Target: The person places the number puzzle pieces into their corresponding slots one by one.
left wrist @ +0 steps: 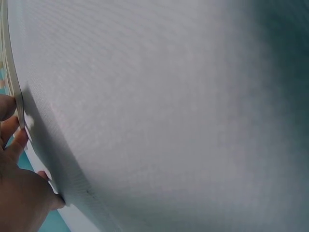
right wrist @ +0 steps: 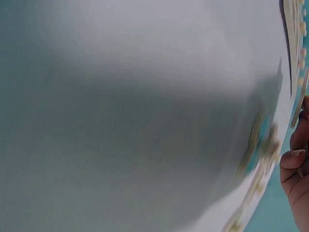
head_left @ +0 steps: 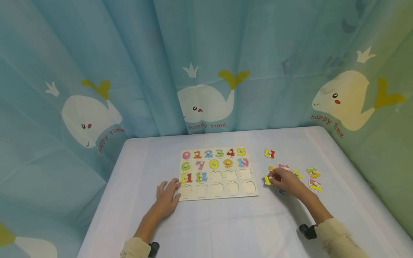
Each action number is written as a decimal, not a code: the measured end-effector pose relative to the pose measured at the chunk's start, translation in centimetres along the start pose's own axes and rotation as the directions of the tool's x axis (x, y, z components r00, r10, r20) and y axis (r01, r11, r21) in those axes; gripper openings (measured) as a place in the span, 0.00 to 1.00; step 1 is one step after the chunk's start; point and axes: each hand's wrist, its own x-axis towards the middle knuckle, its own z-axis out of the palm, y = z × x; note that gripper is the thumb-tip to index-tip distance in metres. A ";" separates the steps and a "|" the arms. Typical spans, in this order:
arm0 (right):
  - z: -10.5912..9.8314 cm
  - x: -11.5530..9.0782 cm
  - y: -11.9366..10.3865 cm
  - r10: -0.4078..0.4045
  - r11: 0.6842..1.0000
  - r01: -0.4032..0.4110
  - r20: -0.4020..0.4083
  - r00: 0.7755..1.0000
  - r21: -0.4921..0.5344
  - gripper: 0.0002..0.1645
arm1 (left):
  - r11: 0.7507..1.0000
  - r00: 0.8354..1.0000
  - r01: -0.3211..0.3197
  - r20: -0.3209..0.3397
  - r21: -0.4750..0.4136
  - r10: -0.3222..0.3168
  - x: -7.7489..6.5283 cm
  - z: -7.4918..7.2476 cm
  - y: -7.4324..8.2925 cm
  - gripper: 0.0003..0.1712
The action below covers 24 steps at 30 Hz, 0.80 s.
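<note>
A wooden number puzzle board [head_left: 193, 195] lies on the table, with knobbed numbers 0 to 12 seated in its upper recesses and bare recesses below. My left hand [head_left: 167, 201] rests at the board's lower left corner; in the left wrist view its fingers [left wrist: 19, 140] touch the board's edge. To the right of the board, my right hand [head_left: 287, 182] pinches a number piece [head_left: 267, 180] with a yellow 1 showing; its other digit is hidden by the fingers. The right wrist view shows that piece [right wrist: 300, 99] edge-on, raised above the table.
Loose number pieces lie around my right hand: a 13 [head_left: 269, 153] farther back, a green-and-orange piece [head_left: 313, 172] and a pink-and-yellow piece [head_left: 315, 185] to the right, others partly covered. A whale-print curtain [head_left: 206, 43] hangs behind the white-covered table [head_left: 226, 225].
</note>
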 end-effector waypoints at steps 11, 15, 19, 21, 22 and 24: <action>3.8 2.6 -3.5 -0.078 0.996 0.080 0.065 0.995 -0.029 0.08 | 1.000 1.000 -0.020 -0.009 0.011 0.020 -0.1 0.3 -0.3 0.23; 4.7 3.5 -4.7 -0.107 0.993 0.110 0.077 0.991 -0.039 0.06 | 0.999 0.999 -0.034 -0.025 0.010 0.034 -0.1 0.2 -0.2 0.23; 5.7 4.5 -6.1 -0.107 0.993 0.110 0.081 0.991 -0.038 0.06 | 0.999 0.999 -0.028 -0.019 0.017 0.028 0.0 0.2 -0.2 0.23; 6.1 5.0 -6.9 -0.108 0.993 0.111 0.082 0.991 -0.033 0.05 | 1.000 1.000 -0.020 -0.015 0.017 0.020 0.0 0.3 -0.3 0.23; 6.4 5.2 -7.2 -0.115 0.992 0.118 0.083 0.990 -0.034 0.05 | 1.000 1.000 -0.017 -0.015 0.017 0.017 0.0 0.3 -0.3 0.23; 6.8 5.6 -7.9 -0.122 0.992 0.125 0.086 0.989 -0.032 0.05 | 1.000 1.000 -0.011 -0.013 0.019 0.012 0.0 0.3 -0.3 0.24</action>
